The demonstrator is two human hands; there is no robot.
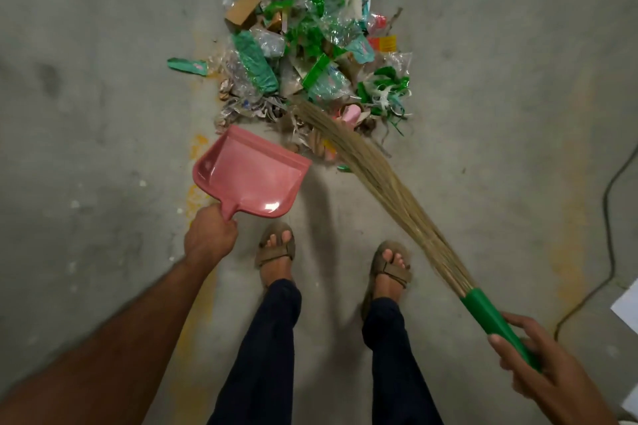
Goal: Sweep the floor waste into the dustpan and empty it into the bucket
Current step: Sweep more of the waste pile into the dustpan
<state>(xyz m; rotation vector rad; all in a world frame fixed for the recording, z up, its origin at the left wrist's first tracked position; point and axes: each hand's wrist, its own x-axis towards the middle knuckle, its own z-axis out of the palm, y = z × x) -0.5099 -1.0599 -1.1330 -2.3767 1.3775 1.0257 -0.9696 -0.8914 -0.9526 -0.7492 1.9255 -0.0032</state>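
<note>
A heap of floor waste [310, 45], mostly green and clear plastic wrappers with cardboard scraps, lies on the grey concrete floor ahead of me. My left hand [210, 235] grips the handle of a pink dustpan [248, 172], whose open mouth points at the heap's near left edge. The pan is empty. My right hand [542, 369] holds the green handle of a grass broom [383, 183]. Its bristle tips rest in the near side of the heap, just right of the dustpan. No bucket is in view.
My two sandalled feet [276, 248] stand just behind the dustpan and broom. A dark cable [611, 203] runs along the floor at the right edge. A white object [628, 307] pokes in at the far right. Yellow stains mark the floor.
</note>
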